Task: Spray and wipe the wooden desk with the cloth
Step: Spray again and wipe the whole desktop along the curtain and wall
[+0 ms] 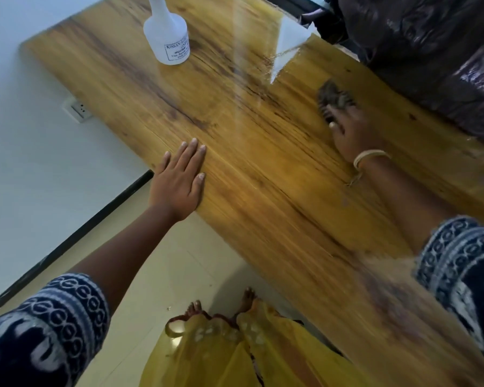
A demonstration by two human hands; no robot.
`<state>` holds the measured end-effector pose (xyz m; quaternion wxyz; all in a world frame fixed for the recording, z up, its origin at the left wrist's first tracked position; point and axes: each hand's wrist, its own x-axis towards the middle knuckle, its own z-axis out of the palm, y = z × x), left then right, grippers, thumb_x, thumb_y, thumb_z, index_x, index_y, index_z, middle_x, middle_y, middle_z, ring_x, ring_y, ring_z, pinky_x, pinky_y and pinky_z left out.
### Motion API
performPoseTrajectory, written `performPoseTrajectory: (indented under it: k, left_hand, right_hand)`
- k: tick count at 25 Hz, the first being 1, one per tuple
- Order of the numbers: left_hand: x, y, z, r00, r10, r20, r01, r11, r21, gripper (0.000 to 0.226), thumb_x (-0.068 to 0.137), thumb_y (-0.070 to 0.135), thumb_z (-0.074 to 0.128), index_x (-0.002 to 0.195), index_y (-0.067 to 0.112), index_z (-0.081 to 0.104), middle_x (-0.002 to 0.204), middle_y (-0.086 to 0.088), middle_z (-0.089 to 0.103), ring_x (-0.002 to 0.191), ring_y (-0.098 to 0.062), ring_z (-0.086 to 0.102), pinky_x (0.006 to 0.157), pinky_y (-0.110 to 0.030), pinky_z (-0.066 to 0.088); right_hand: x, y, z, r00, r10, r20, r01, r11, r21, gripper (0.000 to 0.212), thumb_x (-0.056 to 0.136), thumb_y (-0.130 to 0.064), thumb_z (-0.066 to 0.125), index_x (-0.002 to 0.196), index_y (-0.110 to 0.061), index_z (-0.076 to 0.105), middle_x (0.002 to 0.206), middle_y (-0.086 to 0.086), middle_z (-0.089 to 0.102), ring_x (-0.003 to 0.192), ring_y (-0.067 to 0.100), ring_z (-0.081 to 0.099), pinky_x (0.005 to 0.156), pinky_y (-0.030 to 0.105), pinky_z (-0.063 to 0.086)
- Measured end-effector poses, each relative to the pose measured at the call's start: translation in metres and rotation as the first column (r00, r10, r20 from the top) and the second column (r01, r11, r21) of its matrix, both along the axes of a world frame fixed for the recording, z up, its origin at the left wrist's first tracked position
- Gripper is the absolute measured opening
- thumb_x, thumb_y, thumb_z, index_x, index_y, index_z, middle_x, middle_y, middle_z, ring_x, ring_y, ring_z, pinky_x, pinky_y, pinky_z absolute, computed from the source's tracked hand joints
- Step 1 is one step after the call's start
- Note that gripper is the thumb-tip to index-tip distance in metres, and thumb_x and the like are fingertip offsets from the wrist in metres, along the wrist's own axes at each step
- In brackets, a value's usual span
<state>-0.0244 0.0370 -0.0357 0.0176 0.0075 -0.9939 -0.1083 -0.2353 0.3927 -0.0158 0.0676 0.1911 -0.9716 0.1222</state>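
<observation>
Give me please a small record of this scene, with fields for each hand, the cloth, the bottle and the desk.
left hand: flat on the desk near its front edge, fingers straight, holding nothing
right hand: on the cloth, pressing it to the desk; blurred
cloth: dark, under the right hand's fingers, toward the far edge
bottle: white, upright on the desk, apart from both hands
desk: wooden, glossy

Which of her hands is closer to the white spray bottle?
Left. The left hand lies flat on the desk's near edge, below the spray bottle; the right hand, on the cloth, is farther off.
</observation>
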Motion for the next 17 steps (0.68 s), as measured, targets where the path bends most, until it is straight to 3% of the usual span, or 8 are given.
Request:
performPoseTrajectory:
  k: [2,3,6,9,11,12,14,17]
  left_hand:
    - [-0.001,-0.001,0.005,1.000,-0.012,0.006,0.012,1.000,-0.012,0.061,0.100,0.043,0.019,0.156,0.020,0.017,0.164,-0.002,0.017,0.151,-0.021,0.011,0.122,-0.046,0.009]
    - [-0.004,-0.002,0.010,1.000,-0.028,0.002,0.028,1.000,-0.008,0.062,0.098,0.044,0.022,0.154,0.017,0.024,0.161,-0.005,0.024,0.149,-0.023,0.018,0.122,-0.047,0.012]
    - [-0.026,0.004,0.025,0.996,-0.077,-0.035,0.079,0.995,0.062,0.055,0.094,0.043,0.033,0.141,0.016,0.042,0.143,-0.008,0.045,0.132,-0.027,0.041,0.118,-0.051,0.023]
    - [-0.056,0.027,0.030,0.994,-0.054,-0.096,0.070,0.981,0.182,0.044,0.095,0.032,0.040,0.134,0.014,0.050,0.134,-0.009,0.051,0.120,-0.029,0.050,0.107,-0.050,0.038]
    - [-0.075,0.043,0.027,0.994,-0.062,-0.086,0.078,0.975,0.206,0.043,0.096,0.028,0.040,0.134,0.014,0.051,0.137,-0.009,0.051,0.123,-0.030,0.050,0.107,-0.049,0.037]
    - [-0.083,0.049,0.024,0.993,-0.087,-0.083,0.101,0.977,0.189,0.044,0.096,0.029,0.039,0.135,0.014,0.051,0.140,-0.009,0.050,0.126,-0.030,0.048,0.110,-0.049,0.034]
    - [-0.100,0.061,0.021,0.989,-0.123,-0.082,0.136,0.976,0.172,0.044,0.097,0.029,0.037,0.138,0.016,0.050,0.145,-0.008,0.047,0.134,-0.028,0.043,0.115,-0.047,0.029]
    - [-0.131,0.092,0.022,0.980,-0.156,-0.122,0.177,0.965,0.195,0.039,0.100,0.023,0.040,0.137,0.016,0.049,0.149,-0.007,0.043,0.140,-0.025,0.037,0.117,-0.046,0.026]
  right_hand:
    - [-0.016,-0.008,0.001,0.976,-0.207,0.068,0.208,0.978,-0.005,0.050,0.096,-0.028,0.046,0.144,-0.015,0.048,0.143,0.021,0.047,0.130,0.038,0.043,0.107,0.043,0.035]
    - [-0.009,-0.022,0.004,0.977,-0.199,0.074,0.200,0.980,-0.002,0.051,0.095,-0.029,0.045,0.143,-0.016,0.048,0.141,0.021,0.048,0.130,0.037,0.043,0.107,0.043,0.035]
    - [0.058,-0.061,0.009,0.981,0.193,0.037,-0.193,0.981,0.008,0.048,0.095,-0.033,0.045,0.143,-0.029,0.048,0.140,0.013,0.052,0.129,0.033,0.046,0.103,0.043,0.042]
    - [0.160,-0.069,0.008,0.725,0.675,0.137,-0.683,0.731,0.013,0.043,0.100,-0.042,0.042,0.142,-0.037,0.047,0.153,0.001,0.041,0.142,0.026,0.036,0.111,0.040,0.033]
    - [0.178,-0.052,0.007,0.488,0.855,0.177,-0.869,0.495,0.007,0.041,0.102,-0.038,0.043,0.142,-0.032,0.049,0.156,-0.001,0.037,0.145,0.025,0.031,0.116,0.040,0.030]
    - [0.164,-0.043,0.007,0.444,0.883,0.154,-0.895,0.444,0.033,0.041,0.102,-0.036,0.044,0.142,-0.030,0.049,0.155,-0.001,0.038,0.144,0.025,0.032,0.116,0.040,0.030]
    - [0.102,-0.021,0.003,0.589,0.804,0.080,-0.808,0.584,0.074,0.042,0.100,-0.031,0.047,0.141,-0.026,0.051,0.152,0.001,0.043,0.142,0.025,0.036,0.116,0.041,0.030]
    - [-0.008,0.031,-0.001,0.921,0.390,0.005,-0.390,0.920,0.026,0.045,0.097,-0.031,0.045,0.141,-0.024,0.051,0.149,0.007,0.046,0.137,0.031,0.042,0.112,0.047,0.036]
